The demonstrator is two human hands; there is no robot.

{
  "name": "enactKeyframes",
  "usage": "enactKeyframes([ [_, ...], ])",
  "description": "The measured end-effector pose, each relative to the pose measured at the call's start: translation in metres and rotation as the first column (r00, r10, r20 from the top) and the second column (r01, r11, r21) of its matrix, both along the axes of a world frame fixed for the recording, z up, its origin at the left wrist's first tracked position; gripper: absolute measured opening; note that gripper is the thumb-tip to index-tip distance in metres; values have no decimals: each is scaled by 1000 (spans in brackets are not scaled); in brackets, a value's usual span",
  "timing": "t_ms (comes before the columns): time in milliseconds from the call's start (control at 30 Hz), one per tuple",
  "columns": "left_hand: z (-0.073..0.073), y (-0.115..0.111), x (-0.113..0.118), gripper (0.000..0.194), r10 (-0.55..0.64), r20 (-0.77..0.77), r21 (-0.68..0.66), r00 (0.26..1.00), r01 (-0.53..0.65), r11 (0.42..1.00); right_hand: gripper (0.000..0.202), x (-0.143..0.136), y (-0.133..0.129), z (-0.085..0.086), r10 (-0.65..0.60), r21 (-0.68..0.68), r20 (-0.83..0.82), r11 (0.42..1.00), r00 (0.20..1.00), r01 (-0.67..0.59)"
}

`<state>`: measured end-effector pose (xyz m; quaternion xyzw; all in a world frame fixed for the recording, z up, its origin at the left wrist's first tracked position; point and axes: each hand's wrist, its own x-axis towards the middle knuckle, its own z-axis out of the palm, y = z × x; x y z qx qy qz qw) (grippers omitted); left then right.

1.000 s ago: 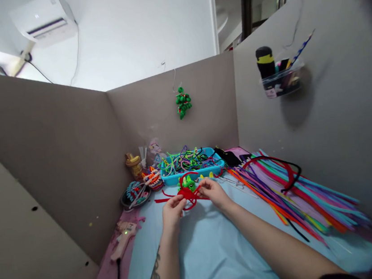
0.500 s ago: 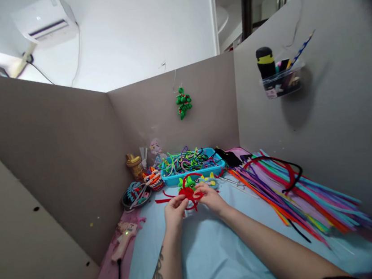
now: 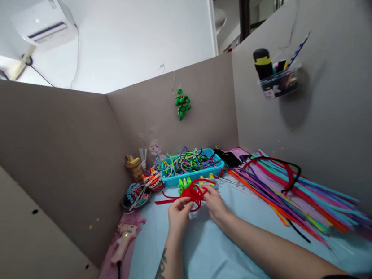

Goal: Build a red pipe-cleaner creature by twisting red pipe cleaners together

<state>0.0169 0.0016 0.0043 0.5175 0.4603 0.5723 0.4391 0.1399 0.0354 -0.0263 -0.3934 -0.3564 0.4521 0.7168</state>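
A red pipe-cleaner piece [image 3: 192, 193], with a dense middle and several loops and loose ends, is held up over the blue cloth. My left hand [image 3: 180, 210] pinches its lower left side between thumb and fingers. On the right side, my right hand [image 3: 214, 201] has its fingers closed on a red strand. Just behind the piece, a green fuzzy item [image 3: 184, 183] and a yellow and blue one [image 3: 209, 182] are partly hidden by it.
A blue tray [image 3: 177, 178] of tangled pipe cleaners stands behind. Colourful pipe cleaners [image 3: 301, 193] spread at the right beside scissors [image 3: 233, 182]. On the left are a dark bowl [image 3: 136, 204] and a pink glue gun [image 3: 126, 242]. Grey panels surround the cloth.
The red piece has turned and its loops now lean right, covering more of the green item. My right hand has shifted slightly right and down; my left hand has moved slightly right.
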Motion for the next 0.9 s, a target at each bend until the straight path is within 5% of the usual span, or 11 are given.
enactKeyframes([
  [167, 0, 1, -1, 31, 55, -21, 18, 998, -55, 998, 26, -9, -6, 2, 105, -68, -117, 991, 988, -113],
  [467, 2, -2, 1, 29, 8, -26, 8, 1000, -8, 1000, 30, -2, -4, 8, -61, -54, -90, 997, 994, 57],
  [900, 1, -1, 0, 29, -22, -14, -4, 1000, 22, 1000, 29, -2, -5, 8, -39, -35, -56, 999, 998, 37],
])
